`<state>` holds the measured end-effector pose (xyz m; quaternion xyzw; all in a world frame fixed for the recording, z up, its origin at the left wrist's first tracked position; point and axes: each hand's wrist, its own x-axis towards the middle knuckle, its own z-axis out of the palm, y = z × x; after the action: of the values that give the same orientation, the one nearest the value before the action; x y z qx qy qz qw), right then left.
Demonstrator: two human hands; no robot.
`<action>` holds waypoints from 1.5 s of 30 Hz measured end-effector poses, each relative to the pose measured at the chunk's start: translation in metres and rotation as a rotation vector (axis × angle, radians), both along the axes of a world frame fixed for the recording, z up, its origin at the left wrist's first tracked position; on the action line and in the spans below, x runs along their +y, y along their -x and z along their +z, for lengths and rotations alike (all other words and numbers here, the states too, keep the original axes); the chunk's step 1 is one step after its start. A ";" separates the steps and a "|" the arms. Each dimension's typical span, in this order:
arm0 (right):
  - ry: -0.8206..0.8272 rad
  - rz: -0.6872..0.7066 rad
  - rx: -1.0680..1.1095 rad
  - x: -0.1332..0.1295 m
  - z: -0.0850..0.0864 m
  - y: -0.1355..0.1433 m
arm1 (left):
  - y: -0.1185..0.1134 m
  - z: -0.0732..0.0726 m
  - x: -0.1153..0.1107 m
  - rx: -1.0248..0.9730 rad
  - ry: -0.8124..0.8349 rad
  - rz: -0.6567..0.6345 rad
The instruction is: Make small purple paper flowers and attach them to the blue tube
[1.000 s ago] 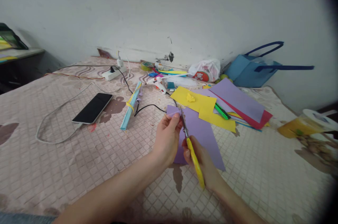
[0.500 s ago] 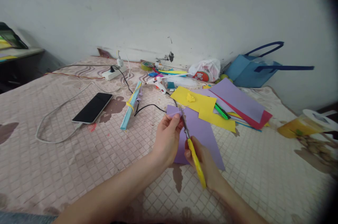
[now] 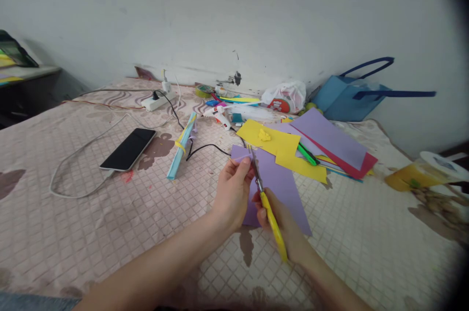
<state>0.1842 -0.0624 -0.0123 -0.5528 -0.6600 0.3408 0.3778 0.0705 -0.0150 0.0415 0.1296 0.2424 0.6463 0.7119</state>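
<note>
Purple slip (image 3: 241, 158) pinched by left hand (image 3: 233, 192), one yellow-handled scissors (image 3: 271, 219) clasped by right hand (image 3: 287, 229), one phone (image 3: 128, 149), one glue gun (image 3: 220, 117)

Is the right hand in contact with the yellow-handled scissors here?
Touching. The head view shows it: the fingers of the right hand close around the yellow handles of the scissors, with no gap between.

Bare left hand (image 3: 234, 186): thumb and fingers pinched together. Bare right hand (image 3: 274, 218): fingers curled, forearm angled inward.
</note>
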 end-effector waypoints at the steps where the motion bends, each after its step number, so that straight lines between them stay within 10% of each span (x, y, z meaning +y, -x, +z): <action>1: 0.014 0.006 0.005 0.000 0.000 0.000 | 0.000 0.000 0.000 -0.003 0.004 -0.003; 45: 0.161 0.058 -0.147 -0.004 0.019 -0.012 | 0.017 -0.003 0.003 0.206 -0.102 -0.142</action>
<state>0.1962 -0.0666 0.0062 -0.5856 -0.6721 0.3622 0.2725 0.0534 -0.0123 0.0388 0.2480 0.2712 0.5888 0.7199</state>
